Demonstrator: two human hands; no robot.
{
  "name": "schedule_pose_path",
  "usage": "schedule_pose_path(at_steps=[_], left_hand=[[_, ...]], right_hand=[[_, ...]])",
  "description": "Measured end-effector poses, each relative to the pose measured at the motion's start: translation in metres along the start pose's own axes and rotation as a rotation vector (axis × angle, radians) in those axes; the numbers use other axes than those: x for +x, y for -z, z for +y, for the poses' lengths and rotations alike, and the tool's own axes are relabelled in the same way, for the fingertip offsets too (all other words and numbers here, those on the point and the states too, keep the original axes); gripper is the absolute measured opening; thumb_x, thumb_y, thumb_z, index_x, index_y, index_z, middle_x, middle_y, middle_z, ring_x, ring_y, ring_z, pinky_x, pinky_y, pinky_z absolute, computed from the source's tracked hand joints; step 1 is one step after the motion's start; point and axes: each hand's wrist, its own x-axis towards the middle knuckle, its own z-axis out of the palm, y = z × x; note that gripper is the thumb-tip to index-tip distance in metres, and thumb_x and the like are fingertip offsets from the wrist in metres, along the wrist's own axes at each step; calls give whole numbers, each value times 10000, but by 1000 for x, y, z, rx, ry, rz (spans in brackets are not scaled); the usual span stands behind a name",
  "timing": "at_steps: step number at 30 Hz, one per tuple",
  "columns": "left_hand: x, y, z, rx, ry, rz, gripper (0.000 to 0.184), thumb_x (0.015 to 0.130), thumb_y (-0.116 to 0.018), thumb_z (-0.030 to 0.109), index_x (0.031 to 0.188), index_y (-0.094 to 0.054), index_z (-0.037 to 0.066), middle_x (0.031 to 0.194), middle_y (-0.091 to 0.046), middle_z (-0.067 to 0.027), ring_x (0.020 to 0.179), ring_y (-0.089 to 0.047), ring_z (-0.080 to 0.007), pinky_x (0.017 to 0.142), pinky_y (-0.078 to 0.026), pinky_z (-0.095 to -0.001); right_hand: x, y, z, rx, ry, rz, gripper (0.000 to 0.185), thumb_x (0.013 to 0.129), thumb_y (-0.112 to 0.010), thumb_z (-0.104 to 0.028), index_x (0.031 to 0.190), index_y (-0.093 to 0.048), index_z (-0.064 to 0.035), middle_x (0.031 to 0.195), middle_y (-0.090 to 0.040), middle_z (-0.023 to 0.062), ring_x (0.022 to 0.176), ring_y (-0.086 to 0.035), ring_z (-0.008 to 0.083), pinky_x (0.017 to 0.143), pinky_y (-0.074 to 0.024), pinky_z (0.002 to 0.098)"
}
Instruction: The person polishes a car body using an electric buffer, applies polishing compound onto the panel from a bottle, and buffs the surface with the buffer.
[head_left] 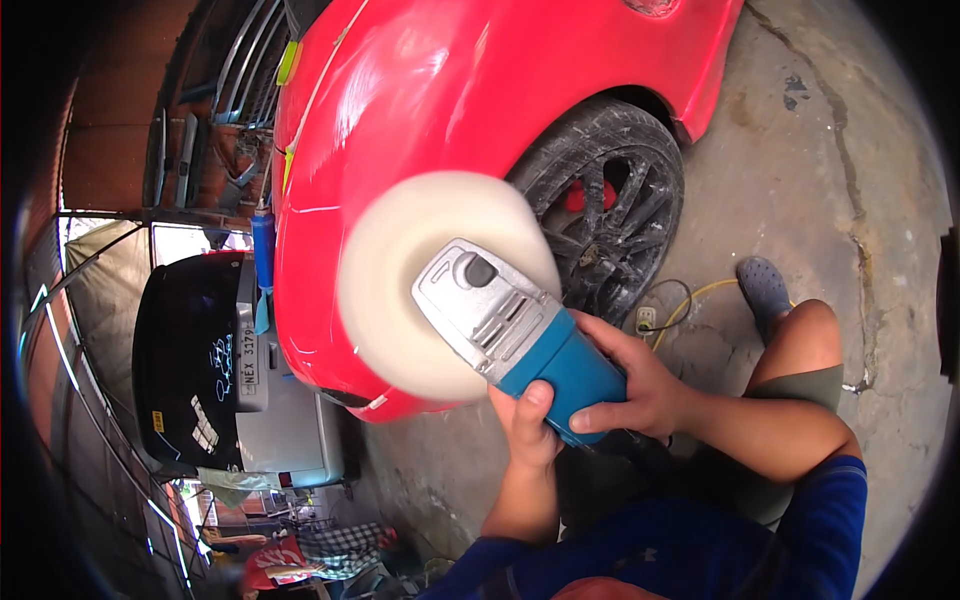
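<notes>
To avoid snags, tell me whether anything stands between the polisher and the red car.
Nothing visible does. The left hand and right hand hold the polisher, its white pad overlapping the red car; the pad's underside is hidden.

The person wears a dark blue shirt [640, 530] with a small pale mark on the front. The short sleeve [828, 510] has thin lines near its hem. Olive-grey shorts [808, 389] and a rounded, grey-blue clog [762, 284] also show. The left hand [528, 425] and right hand [645, 385] are bare.
</notes>
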Motion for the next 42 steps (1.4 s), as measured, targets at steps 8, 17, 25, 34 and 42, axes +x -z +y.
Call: schedule_pose_path(at_steps=[8,17,25,34,42], left_hand=[[-23,28,-9,-108,9,76,910,825,-817,493,1468,-511,-74,1291,-676,-240,1126,-715,-341,983,-606,-444],[-59,61,-35,-166,85,216,1123,745,-728,757,1507,-475,-28,1366,-623,-199,1193,-671,-336,1008,-583,-451],[-65,76,-69,-402,41,202,1141,721,-693,791,1546,-469,35,1425,-604,-201,1274,-638,-377,1045,-567,-537],[16,-13,-44,-266,95,-109,1045,793,-786,613,1546,-456,-33,1397,-639,-239,1231,-683,-382,1063,-587,-510],[99,-103,-47,348,21,-233,713,901,-876,235,1423,-477,-40,1276,-670,-188,1150,-665,-235,1000,-544,-376]], right_hand=[[6,-11,25,-202,0,-70,1079,817,-934,-300,1669,-335,-19,1547,-563,190,1428,-555,263,1193,-431,414],[14,-22,41,-442,-67,-206,1063,791,-925,-393,1639,-401,-26,1496,-602,229,1384,-613,361,1164,-472,431],[1,-25,38,-684,-16,-162,1034,795,-930,-386,1636,-417,-74,1503,-601,237,1379,-616,407,1140,-505,465],[-11,29,0,-446,148,144,1030,808,-935,-322,1641,-396,-46,1428,-637,212,1299,-658,288,1111,-512,413],[-11,85,8,83,194,473,748,930,-787,-218,1562,-457,7,1375,-639,116,1251,-619,195,1095,-496,361]])
